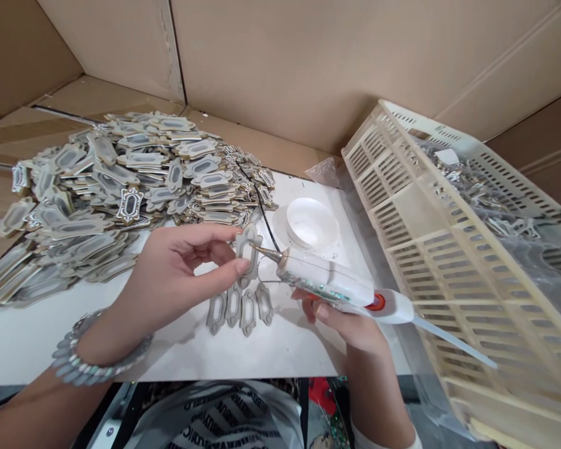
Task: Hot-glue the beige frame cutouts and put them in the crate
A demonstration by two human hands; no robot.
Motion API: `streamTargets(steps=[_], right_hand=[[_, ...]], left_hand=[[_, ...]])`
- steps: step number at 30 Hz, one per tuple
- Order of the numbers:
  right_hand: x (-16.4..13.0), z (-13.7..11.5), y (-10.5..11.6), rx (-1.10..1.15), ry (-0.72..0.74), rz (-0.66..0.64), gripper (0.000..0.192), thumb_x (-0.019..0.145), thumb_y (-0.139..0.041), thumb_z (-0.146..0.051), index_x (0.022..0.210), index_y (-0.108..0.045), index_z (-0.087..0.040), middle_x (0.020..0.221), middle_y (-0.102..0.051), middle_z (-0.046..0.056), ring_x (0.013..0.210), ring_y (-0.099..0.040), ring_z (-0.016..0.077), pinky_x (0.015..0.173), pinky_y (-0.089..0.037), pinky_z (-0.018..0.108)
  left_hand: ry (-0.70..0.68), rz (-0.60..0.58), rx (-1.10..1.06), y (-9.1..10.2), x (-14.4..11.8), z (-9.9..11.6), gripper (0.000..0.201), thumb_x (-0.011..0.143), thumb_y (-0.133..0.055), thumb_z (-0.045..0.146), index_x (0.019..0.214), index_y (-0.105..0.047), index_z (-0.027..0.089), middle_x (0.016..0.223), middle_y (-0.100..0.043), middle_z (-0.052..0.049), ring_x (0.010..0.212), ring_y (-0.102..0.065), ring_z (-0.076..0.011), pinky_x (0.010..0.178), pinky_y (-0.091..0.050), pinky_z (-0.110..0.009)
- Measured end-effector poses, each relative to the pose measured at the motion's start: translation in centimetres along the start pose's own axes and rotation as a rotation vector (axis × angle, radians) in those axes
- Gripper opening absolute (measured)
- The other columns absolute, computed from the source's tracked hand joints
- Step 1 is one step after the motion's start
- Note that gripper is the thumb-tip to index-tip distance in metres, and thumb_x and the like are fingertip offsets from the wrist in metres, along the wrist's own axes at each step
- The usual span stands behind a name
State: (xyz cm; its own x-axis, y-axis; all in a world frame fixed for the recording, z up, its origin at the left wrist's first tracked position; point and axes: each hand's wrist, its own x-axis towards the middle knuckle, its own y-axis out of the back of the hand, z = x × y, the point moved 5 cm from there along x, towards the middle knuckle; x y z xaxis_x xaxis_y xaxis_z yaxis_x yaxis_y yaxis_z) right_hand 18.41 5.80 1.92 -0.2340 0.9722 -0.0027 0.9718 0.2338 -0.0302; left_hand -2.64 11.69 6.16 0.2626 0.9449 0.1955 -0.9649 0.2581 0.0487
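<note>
Between its thumb and fingers my left hand [196,262] holds a small grey frame-shaped plate [247,255] with scalloped ends and a long recessed middle. My right hand [341,318] is wrapped round a white glue gun [327,274], its metal nozzle at the face of the held plate. A glue stick [453,340] pokes out of the gun's rear. Just below the held plate, several similar plates [247,312] lie in a row on the white tabletop [182,349]. A big heap of the same plates [168,162] spreads over the left and back.
A white round bowl [311,222] stands behind the glue gun, with a black cord [264,209] near it. On the right a cream plastic crate [402,206] leans, holding bags of metal pieces [481,187]. Cardboard walls [280,68] enclose the back. A printed plastic bag [219,415] lies below the table edge.
</note>
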Motion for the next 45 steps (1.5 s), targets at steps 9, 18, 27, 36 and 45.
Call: streamTargets(steps=[9,18,27,36,45], right_hand=[[0.2,-0.4,-0.1,-0.001,0.001,0.087,0.042,0.073,-0.080,-0.064,0.082,-0.070,-0.024,0.068,-0.067,0.001,0.047,-0.047,0.0119,0.043,-0.045,0.027],[-0.7,1.0,0.5,0.028,0.010,0.187,0.039,0.072,-0.084,-0.060,0.089,-0.073,-0.026,0.075,-0.072,0.002,0.049,-0.054,0.0132,0.043,-0.048,0.027],[-0.5,0.6,0.5,0.027,0.007,0.129,0.037,0.076,-0.081,-0.060,0.089,-0.072,-0.027,0.077,-0.075,0.003,0.051,-0.059,0.0157,0.045,-0.051,0.030],[-0.6,0.9,1.0,-0.011,0.042,0.205,0.037,0.077,-0.081,-0.059,0.084,-0.074,-0.023,0.077,-0.074,0.003,0.046,-0.053,0.0115,0.040,-0.047,0.026],[-1.1,0.5,2.5,-0.090,0.150,0.359,0.036,0.081,-0.078,-0.059,0.074,-0.073,-0.024,0.080,-0.073,0.004,0.051,-0.056,0.0144,0.050,-0.050,0.032]], left_hand=[[-0.004,-0.028,0.015,-0.1,-0.1,0.0,0.011,0.073,-0.078,0.016,0.083,-0.077,0.020,0.062,-0.068,0.003,0.056,-0.058,-0.0081,0.053,-0.049,-0.014],[-0.008,0.000,0.019,0.0,-0.1,-0.1,0.018,0.071,-0.078,0.017,0.088,-0.077,0.020,0.059,-0.065,0.003,0.054,-0.058,-0.0096,0.054,-0.051,-0.019],[0.020,-0.027,0.002,-0.2,-0.1,-0.1,0.016,0.072,-0.078,0.017,0.087,-0.077,0.020,0.062,-0.067,0.002,0.055,-0.060,-0.0098,0.056,-0.052,-0.017],[-0.002,-0.025,-0.007,0.0,0.0,-0.5,0.019,0.072,-0.078,0.017,0.091,-0.074,0.021,0.062,-0.066,0.005,0.055,-0.059,-0.0079,0.051,-0.046,-0.014],[0.084,-0.014,0.013,0.1,0.1,-0.9,0.029,0.076,-0.076,0.025,0.103,-0.064,0.022,0.063,-0.067,0.005,0.055,-0.062,-0.0104,0.053,-0.049,-0.017]])
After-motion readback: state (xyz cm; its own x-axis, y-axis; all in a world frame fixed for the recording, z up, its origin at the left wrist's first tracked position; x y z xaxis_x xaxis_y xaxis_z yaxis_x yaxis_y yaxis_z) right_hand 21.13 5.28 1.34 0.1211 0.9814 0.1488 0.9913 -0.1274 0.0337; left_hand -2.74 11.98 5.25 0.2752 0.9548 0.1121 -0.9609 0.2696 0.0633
